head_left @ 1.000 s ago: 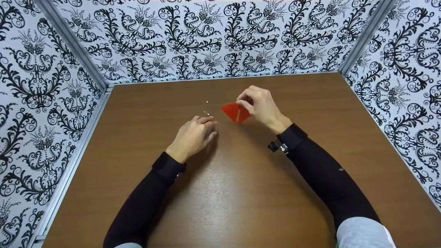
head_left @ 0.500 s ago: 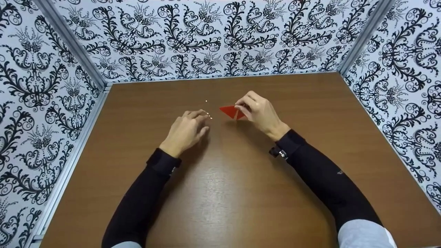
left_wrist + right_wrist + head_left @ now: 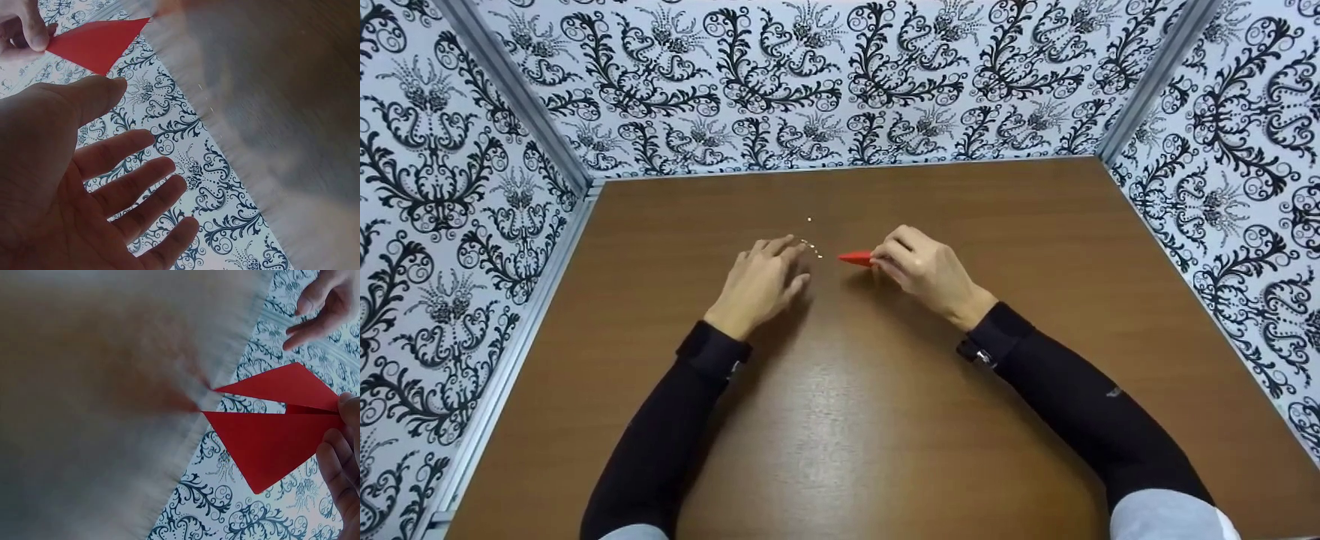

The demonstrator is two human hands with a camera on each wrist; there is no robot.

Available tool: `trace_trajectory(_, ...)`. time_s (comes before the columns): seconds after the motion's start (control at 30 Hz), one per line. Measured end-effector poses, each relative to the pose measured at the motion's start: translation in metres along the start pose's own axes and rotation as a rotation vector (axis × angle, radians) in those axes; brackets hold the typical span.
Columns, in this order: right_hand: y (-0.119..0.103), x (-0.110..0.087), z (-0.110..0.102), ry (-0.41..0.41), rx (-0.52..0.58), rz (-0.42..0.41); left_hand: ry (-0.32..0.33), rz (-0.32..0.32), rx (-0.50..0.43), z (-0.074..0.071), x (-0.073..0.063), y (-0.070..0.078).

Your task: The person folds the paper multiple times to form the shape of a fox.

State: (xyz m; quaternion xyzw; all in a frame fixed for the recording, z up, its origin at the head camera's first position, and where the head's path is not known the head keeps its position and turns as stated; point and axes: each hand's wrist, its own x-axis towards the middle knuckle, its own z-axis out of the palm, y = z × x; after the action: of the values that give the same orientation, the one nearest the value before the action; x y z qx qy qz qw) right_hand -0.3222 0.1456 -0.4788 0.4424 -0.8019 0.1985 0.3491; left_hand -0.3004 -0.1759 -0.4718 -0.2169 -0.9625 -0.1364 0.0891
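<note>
My right hand (image 3: 926, 271) pinches a folded red paper piece (image 3: 853, 259) by one corner between thumb and fingers. Seen from the right wrist, the red paper (image 3: 261, 444) has two pointed flaps with a narrow gap between them. Its points face the table; whether they touch it I cannot tell. To the left, my left hand (image 3: 757, 279) hovers low over the wooden table (image 3: 825, 442), holding nothing. Loosely spread fingers and an empty palm of the left hand (image 3: 50, 146) appear in the left wrist view. Small bright specks (image 3: 812, 246) show near its fingertips.
One more tiny bright speck (image 3: 809, 219) lies farther back. White walls with black floral patterning (image 3: 817, 82) stand behind the table and at both sides. Grey metal posts (image 3: 521, 97) rise at the back corners.
The right hand has come slightly nearer and tipped the red paper, so the head view now shows it almost edge-on. The left hand has shifted left and slightly away, uncovering more bright specks.
</note>
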Motion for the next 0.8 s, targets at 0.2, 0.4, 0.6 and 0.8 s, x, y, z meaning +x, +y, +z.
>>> trace_trajectory(0.2, -0.012, -0.011, -0.003, -0.051, 0.028, -0.043, -0.011, -0.006, 0.001, 0.003, -0.001, -0.002)
trace_trajectory(0.4, -0.022, -0.014, -0.008, -0.162, 0.057, -0.022, -0.015, -0.008, -0.004, 0.004, 0.000, -0.003)
trace_trajectory(0.6, -0.034, -0.017, -0.014, -0.311, 0.050, -0.010, -0.017, 0.016, -0.014, 0.007, 0.000, -0.001)
trace_trajectory(0.8, -0.043, -0.020, -0.014, -0.383, 0.031, -0.021, -0.019, 0.059, -0.023, 0.011, -0.001, 0.005)
